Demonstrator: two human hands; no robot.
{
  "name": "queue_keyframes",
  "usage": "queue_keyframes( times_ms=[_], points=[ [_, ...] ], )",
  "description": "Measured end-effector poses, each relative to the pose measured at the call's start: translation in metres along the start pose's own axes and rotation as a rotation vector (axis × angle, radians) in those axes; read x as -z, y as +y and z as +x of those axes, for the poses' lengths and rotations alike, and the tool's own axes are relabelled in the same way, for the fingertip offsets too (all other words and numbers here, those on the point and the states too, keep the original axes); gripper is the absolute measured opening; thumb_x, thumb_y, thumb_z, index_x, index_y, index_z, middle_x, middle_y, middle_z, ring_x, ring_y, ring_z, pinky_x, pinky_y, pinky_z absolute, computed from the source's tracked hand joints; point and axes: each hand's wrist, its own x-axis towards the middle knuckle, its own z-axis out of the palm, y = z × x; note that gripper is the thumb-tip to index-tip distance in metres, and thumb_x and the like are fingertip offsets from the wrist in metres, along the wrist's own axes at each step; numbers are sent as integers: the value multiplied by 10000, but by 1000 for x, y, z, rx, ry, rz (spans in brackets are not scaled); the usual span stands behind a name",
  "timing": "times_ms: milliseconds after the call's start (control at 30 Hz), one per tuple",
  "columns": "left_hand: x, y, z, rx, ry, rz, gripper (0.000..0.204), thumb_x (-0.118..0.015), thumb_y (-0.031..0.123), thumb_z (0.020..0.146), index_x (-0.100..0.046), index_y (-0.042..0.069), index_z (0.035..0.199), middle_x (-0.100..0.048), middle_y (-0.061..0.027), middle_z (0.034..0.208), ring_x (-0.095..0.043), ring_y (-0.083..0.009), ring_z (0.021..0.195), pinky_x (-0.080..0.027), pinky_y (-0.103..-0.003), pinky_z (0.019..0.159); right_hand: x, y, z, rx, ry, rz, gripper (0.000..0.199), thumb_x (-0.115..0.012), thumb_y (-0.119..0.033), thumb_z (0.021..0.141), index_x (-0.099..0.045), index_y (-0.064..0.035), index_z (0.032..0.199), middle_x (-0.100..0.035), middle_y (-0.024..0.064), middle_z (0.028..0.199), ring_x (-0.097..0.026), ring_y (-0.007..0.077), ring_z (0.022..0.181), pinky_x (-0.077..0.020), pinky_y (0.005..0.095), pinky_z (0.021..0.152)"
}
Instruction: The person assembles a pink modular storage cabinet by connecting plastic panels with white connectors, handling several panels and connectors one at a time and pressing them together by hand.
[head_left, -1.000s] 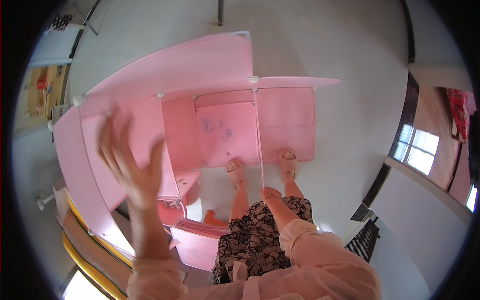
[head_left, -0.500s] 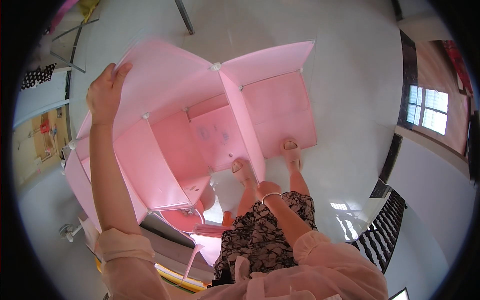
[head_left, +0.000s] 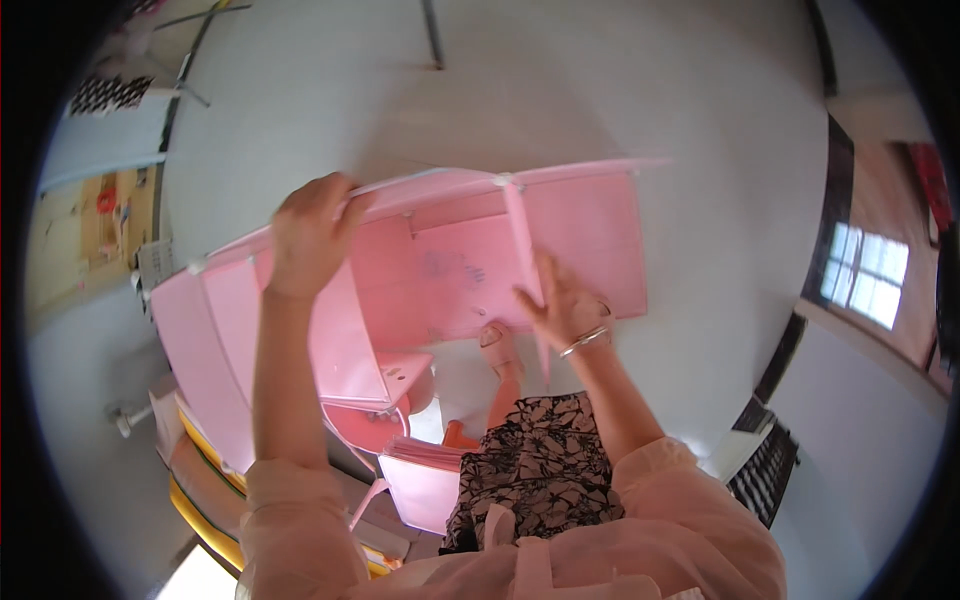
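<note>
A pink cabinet of thin panels joined by white corner connectors (head_left: 503,180) stands on the floor before me. My left hand (head_left: 315,235) is closed over the edge of its large pink panel (head_left: 430,187), which now appears nearly edge-on. To the right, my right hand (head_left: 572,305) has thumb and fingers apart at the pink divider panel (head_left: 518,225); whether it touches the divider I cannot tell. Right of the divider lies a flat pink panel (head_left: 592,235). Left of it are open pink compartments (head_left: 385,280), one inner face bearing dark smudges.
A stack of pink panels (head_left: 420,490) lies beside my patterned skirt, near a round reddish container (head_left: 365,425). My sandalled foot (head_left: 497,345) is close to the cabinet. A metal leg (head_left: 433,35) stands at the far side; a dark railing (head_left: 765,475) is at right.
The large panel has swung down toward edge-on, my left hand moving right with it. My right hand has left the divider's near corner, moved farther up along it, and its fingers have opened.
</note>
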Motion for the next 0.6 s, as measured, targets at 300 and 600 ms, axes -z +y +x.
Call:
queue_keyframes(
  times_ms=[300, 600],
  points=[
    [4, -13, -85, 418, 27, 306, 404, -542, 160, 729, -393, 66, 1093, -408, -93, 1128, -351, -243, 1078, -289, -420, 868, 76, -111, 106, 597, 34, -428, 277, -526, -309, 742, -521, -57, 858, -568, 102, 724, -546, 254, 672, -436, 338, 586],
    [8, -50, -131, 929, -213, 568, 461, -468, 213, 781, -288, 39, 1168, -401, -111, 1020, -429, -254, 948, -398, -440, 684, 14, -123, 133, 714, -80, -689, 314, -481, -351, 768, -466, -76, 618, -509, 52, 489, -517, 225, 469, -408, 326, 431]
  ],
)
